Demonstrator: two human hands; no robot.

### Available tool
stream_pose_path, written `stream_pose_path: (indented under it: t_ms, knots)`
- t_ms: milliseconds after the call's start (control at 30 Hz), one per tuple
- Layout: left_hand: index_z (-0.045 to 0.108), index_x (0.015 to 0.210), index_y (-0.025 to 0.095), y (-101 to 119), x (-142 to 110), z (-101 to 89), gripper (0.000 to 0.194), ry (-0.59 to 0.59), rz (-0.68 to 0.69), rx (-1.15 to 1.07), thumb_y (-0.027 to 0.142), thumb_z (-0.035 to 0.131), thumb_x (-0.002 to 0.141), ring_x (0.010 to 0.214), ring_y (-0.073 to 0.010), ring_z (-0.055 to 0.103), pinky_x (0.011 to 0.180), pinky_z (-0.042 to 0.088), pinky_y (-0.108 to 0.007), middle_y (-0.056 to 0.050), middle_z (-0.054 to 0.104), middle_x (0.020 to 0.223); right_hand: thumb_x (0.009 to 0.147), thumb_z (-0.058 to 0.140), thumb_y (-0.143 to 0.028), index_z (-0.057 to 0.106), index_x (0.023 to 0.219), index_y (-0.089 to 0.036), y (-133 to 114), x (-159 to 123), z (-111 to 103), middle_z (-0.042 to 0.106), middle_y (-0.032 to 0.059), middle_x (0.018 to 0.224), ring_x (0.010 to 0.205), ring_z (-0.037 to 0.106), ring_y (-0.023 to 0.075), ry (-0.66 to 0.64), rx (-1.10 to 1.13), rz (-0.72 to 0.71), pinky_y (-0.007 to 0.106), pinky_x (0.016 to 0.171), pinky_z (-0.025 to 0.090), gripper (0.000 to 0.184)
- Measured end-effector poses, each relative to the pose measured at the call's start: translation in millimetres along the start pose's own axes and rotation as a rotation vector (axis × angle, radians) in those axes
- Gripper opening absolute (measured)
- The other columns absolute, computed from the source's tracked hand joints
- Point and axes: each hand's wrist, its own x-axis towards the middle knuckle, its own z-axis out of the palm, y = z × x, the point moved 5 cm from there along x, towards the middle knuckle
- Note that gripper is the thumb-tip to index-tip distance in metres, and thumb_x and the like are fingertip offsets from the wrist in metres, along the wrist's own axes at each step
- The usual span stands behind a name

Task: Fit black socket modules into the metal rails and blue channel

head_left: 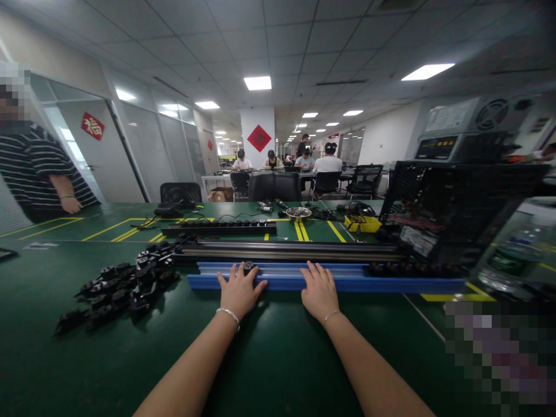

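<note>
A long blue channel rail (278, 284) lies across the green table in front of me. My left hand (238, 294) rests on its left part, fingers spread. Beside the fingertips sits a small black part (248, 267) in the channel; whether the fingers touch it I cannot tell. Farther right, my right hand (320, 294) lies on the same rail with fingers stretched out, holding nothing. A row of black parts (408, 270) fills the rail's right end. To the left, several loose black parts (115, 292) are heaped on the table.
Behind the blue rail lie dark metal rails (286, 250) and a black strip of parts (221, 228). A metal bowl (299, 213), a yellow bin (362, 223) and cables stand farther back. An open computer case (456, 202) and a bottle (512, 255) are right. A person (43, 168) stands left.
</note>
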Motion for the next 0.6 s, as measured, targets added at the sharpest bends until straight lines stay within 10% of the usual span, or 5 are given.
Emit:
stream_pose_path:
  t_ms: [600]
  knots:
    - [0.046,0.127,0.033,-21.6,-2.7,-5.2,0.051,-0.001,-0.017,0.009,0.057,0.030,0.084,0.132,-0.0327,0.024,0.098,0.019,-0.065,-0.011,0.041,0.138,0.072,0.045,-0.015,0.052,0.123,-0.022,-0.1,-0.6,-1.0,0.040,0.0042,0.140,0.129,0.027,0.0228,0.012,-0.011,-0.008,0.040,0.106,0.012,0.052]
